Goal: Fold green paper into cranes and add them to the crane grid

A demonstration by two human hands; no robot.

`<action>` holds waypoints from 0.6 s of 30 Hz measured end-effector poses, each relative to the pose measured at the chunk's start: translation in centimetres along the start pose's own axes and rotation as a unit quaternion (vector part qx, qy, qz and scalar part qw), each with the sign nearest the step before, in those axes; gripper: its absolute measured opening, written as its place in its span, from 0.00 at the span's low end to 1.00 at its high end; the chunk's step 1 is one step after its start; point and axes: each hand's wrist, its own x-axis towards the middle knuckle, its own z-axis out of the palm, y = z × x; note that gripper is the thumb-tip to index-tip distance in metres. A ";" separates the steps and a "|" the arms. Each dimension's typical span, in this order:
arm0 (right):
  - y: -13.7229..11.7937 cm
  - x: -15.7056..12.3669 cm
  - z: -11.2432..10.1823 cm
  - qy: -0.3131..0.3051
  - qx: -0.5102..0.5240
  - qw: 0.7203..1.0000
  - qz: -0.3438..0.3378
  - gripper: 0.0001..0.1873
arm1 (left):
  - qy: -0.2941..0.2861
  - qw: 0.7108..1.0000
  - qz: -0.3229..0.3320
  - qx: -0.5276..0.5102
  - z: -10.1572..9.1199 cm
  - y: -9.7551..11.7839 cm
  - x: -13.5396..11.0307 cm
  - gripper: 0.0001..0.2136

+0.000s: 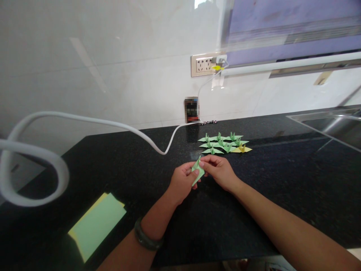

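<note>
While both hands meet above a black speckled counter (282,173), a small piece of folded green paper (201,172) sits between them, just in front of a group of paper cranes. Left hand (182,182): thumb pressed flat on the paper's face, fingers curled behind, clamped on it. Right hand (221,171): thumb and fingers pinched together on the paper's upper right part; lower fingers partly hidden. Paper held at a tilt, a narrow point upward. Dark bangle (146,236) on the left forearm. Beyond the hands, the cranes stand in three close rows: eight green cranes (213,151) and one yellow crane (241,149), the latter at the right end of the nearest row. Near the left forearm, well apart from the cranes, lies a stack of paper (98,226), green on top, yellow showing along its edges. White cable (124,127) loops across the left; sink (338,130) at far right.
</note>
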 end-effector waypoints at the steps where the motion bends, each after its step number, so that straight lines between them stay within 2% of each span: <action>1: -0.1 0.0 0.0 -0.003 -0.002 1.000 0.000 0.13 | 0.002 1.000 -0.002 0.001 0.0 0.0 0.0 0.18; 9: -0.3 0.0 -0.1 -0.027 0.011 1.000 0.006 0.09 | -0.025 1.000 0.014 0.011 -0.2 -0.3 0.0 0.17; 18: -0.5 0.0 -0.2 -0.029 0.030 0.999 0.020 0.10 | -0.049 0.999 0.007 0.012 -0.5 -0.5 0.1 0.18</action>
